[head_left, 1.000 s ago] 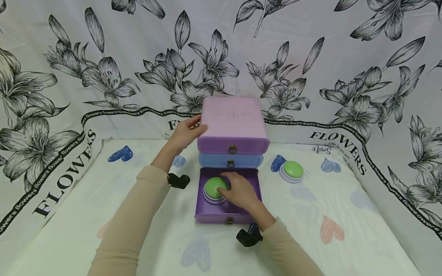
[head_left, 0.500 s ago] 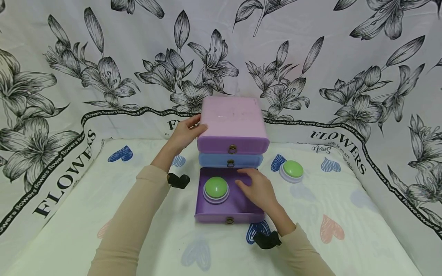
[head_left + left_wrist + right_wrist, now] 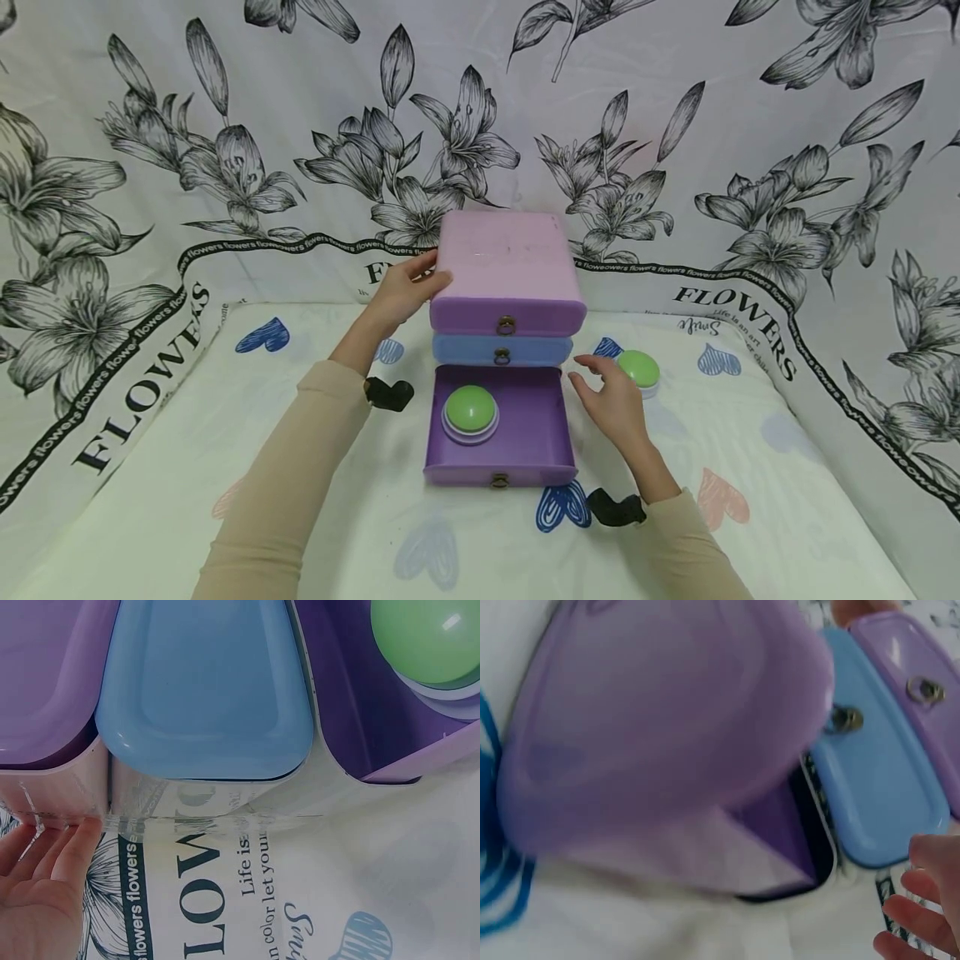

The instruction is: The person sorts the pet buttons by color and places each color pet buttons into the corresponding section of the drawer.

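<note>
A small chest of drawers (image 3: 510,254) with a pink top stands at the centre. Its bottom purple drawer (image 3: 536,437) is pulled out, while the purple top drawer (image 3: 472,317) and blue middle drawer (image 3: 465,349) are closed. In the left part of the pulled-out drawer sits a green dome button (image 3: 470,408) on a white base. My left hand (image 3: 401,293) rests against the chest's upper left side, its fingers (image 3: 73,855) touching the wall. Just right of the drawer, my right hand (image 3: 618,408) holds nothing. Behind it, partly hidden, lies a second green dome button (image 3: 640,368).
White cloth (image 3: 330,517) printed with hearts covers the surface underneath. Upright flower-printed fabric (image 3: 315,75) hangs close behind the chest. Brass ring pulls (image 3: 502,356) are fixed to the drawer fronts. A black strap piece (image 3: 617,508) shows at my right wrist.
My right hand has let go of the button in the drawer and moved right, out of the drawer towards the second button. My left hand has stayed against the chest.
</note>
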### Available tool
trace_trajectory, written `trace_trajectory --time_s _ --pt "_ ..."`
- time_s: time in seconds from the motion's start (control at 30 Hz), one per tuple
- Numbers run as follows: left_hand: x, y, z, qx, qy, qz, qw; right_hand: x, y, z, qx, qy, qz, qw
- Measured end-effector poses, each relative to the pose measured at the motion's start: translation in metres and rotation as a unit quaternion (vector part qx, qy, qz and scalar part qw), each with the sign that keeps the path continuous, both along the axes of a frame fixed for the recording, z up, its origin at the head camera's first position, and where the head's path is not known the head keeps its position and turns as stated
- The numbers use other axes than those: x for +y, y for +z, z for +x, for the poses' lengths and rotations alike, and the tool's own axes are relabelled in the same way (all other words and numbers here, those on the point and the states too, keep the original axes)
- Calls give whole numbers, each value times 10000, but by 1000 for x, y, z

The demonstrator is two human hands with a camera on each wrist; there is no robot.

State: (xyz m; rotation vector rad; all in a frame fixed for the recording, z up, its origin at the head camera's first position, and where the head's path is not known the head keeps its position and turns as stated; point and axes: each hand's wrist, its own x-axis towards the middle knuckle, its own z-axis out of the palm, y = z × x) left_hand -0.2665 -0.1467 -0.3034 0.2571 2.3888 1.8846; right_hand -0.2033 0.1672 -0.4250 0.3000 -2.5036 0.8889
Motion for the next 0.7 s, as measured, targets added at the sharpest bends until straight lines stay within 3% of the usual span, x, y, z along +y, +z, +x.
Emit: trace_trajectory --time_s 0.23,0.47,0.7 --pt "1 1 2 -14 45 -35 10000 26 -11 -17 -153 -313 28 9994" --pt "-3 -13 -12 18 62 45 10000 48 -16 -29 -267 -907 -126 9954" --pt "-5 -22 -18 187 121 -64 9997 68 -21 -42 -931 -1261 -9 9876"
